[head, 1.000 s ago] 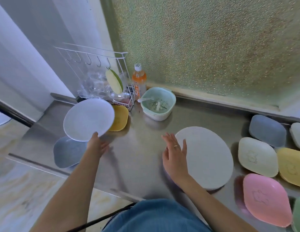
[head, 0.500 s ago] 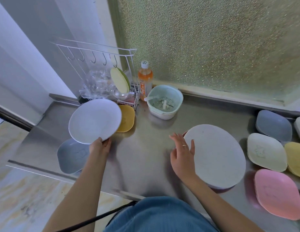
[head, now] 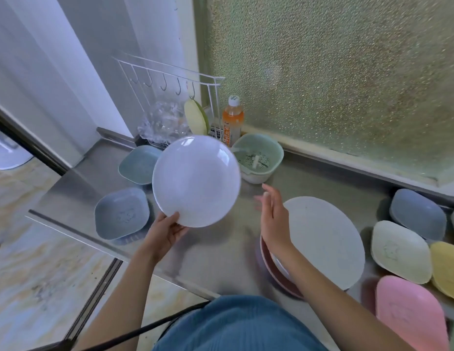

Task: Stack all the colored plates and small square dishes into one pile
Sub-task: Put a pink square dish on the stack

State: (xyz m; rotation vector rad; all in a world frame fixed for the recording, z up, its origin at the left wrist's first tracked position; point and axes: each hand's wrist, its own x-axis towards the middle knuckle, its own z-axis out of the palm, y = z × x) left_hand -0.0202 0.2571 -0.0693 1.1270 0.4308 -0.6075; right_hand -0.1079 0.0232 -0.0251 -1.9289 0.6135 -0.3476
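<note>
My left hand [head: 163, 234] grips the near rim of a pale lavender round plate [head: 196, 180], held tilted above the steel counter [head: 215, 252]. My right hand [head: 272, 216] hovers open, fingers spread, just left of a pile of round plates whose top one is a speckled white plate [head: 324, 243]; pink plates [head: 276, 273] show under it. Two blue square dishes, a near one [head: 122, 213] and a far one [head: 138, 163], sit on the counter at the left. At the right lie square dishes in blue-grey [head: 417, 213], pale green [head: 400, 251], yellow [head: 446, 267] and pink [head: 408, 323].
A green colander bowl [head: 259, 158] and an orange drink bottle [head: 232, 121] stand by the frosted window. A white wire rack [head: 170, 97] with hooks holds crumpled plastic and a yellow-green plate [head: 195, 120]. The counter's left edge drops to the floor.
My left hand has lifted the lavender plate and carried it right, uncovering a second blue dish behind it. My right hand has come off the white plate and risen.
</note>
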